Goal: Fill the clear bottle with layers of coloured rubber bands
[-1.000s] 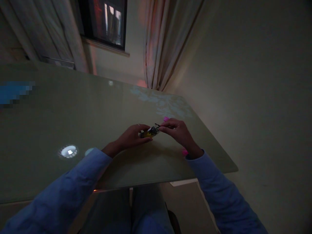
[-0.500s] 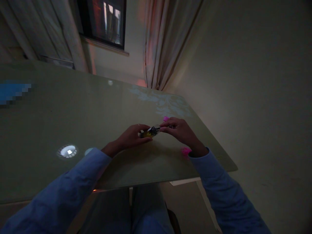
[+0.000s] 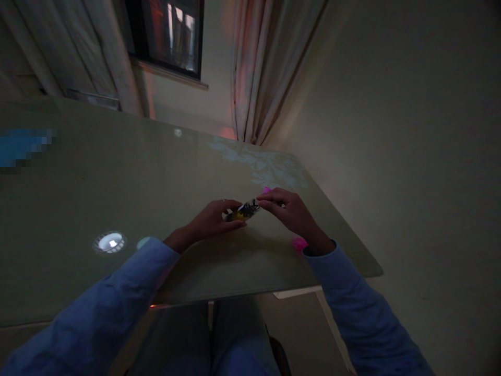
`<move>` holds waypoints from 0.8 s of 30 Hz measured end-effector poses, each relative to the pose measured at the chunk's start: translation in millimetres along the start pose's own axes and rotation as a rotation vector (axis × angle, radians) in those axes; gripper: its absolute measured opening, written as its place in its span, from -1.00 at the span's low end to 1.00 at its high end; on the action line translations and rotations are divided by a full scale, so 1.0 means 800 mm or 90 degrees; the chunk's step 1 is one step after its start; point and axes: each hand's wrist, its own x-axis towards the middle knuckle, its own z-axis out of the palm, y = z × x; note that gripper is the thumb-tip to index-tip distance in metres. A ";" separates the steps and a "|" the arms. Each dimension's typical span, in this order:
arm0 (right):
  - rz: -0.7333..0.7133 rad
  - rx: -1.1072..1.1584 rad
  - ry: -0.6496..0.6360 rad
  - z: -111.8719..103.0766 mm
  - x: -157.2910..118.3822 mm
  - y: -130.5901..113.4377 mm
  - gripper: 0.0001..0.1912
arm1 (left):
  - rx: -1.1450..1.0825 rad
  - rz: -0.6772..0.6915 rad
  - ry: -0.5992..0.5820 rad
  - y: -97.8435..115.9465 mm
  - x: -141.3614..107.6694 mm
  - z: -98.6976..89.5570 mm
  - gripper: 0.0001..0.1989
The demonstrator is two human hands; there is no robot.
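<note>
My left hand (image 3: pixel 213 216) is wrapped round a small clear container (image 3: pixel 246 210) with yellow and dark patches. It is held tilted over the table, one end pointing up toward my right hand. Dark, looped bits show at that end; the dim light hides what they are. The fingertips of my right hand (image 3: pixel 284 206) are pinched together right at this end. Whether they grip anything cannot be made out. Just behind the right fingers lies a bright pink thing (image 3: pixel 267 190), mostly covered. Another pink, crumpled-looking thing (image 3: pixel 299 244) rests by my right wrist.
The glossy greenish table (image 3: pixel 156 172) carries lamp reflections and a pale leaf pattern at its far right corner. A blurred blue patch (image 3: pixel 23 147) lies at the far left. A wall rises along the right, with curtains (image 3: pixel 254 68) and a window (image 3: pixel 172 36) behind.
My right fingertips have shifted slightly to the right, off the container's end, so the dark looped bits there show more. The left hand keeps its hold.
</note>
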 end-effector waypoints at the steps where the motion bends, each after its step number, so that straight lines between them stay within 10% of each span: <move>1: -0.002 -0.001 0.008 -0.001 -0.001 -0.001 -0.77 | -0.002 0.001 0.000 0.001 0.000 0.000 -0.55; 24: -0.092 -0.184 -0.148 0.020 -0.017 0.000 -0.69 | 0.046 0.107 0.031 -0.019 -0.007 0.006 -0.59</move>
